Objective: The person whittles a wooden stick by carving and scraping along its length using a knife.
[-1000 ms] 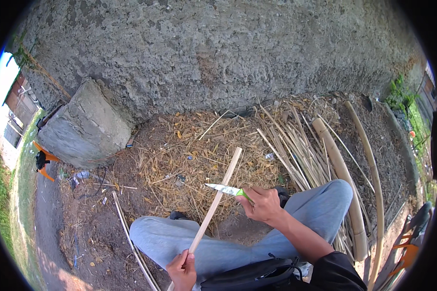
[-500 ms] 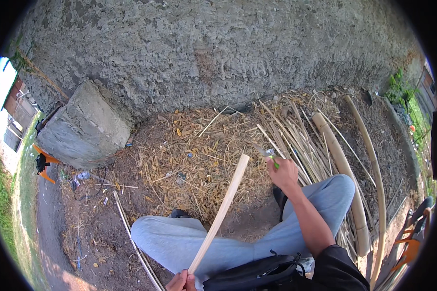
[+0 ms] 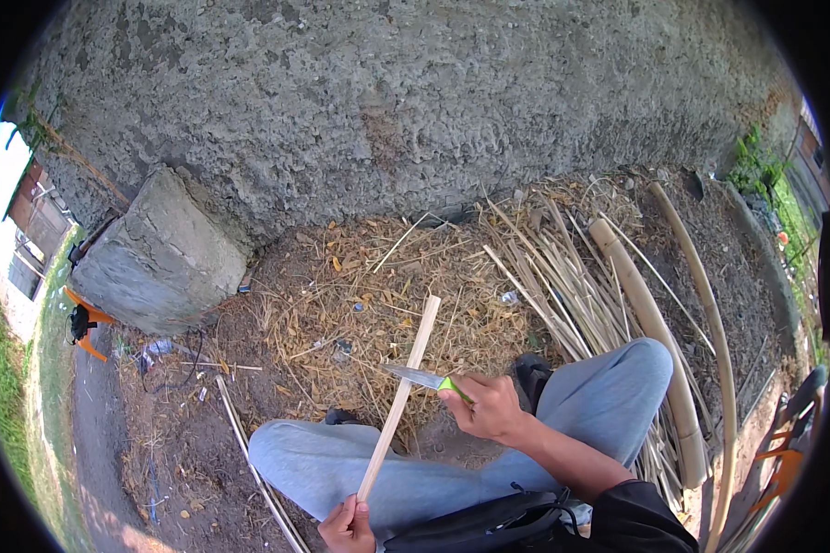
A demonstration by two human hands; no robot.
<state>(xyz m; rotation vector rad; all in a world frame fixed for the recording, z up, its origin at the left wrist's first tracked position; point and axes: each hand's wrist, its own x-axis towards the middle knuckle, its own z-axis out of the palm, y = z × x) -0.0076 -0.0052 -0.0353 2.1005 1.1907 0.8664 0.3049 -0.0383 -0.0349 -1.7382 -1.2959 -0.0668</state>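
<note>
A pale, flat bamboo strip [image 3: 406,392] slants up and away from my left hand [image 3: 349,527], whose fingers are closed round its near end beside my left thigh. My right hand [image 3: 485,405] grips a knife [image 3: 419,375] by its green handle. The blade points left and lies across the strip around its middle; whether it cuts into the wood I cannot tell. Both hands are over my bent legs in light grey trousers [image 3: 360,461].
Split bamboo strips [image 3: 563,286] lie heaped at the right, beside a thick bamboo pole [image 3: 650,332] and a thinner curved one [image 3: 705,304]. A rough wall [image 3: 387,111] rises ahead, with a concrete block [image 3: 171,249] at left. Shavings and dry leaves [image 3: 341,304] litter the ground.
My right hand has brought the knife left and nearer, from beyond the strip's far end onto the strip. The strip's far end has tipped a little left and nearer; the left hand keeps its hold.
</note>
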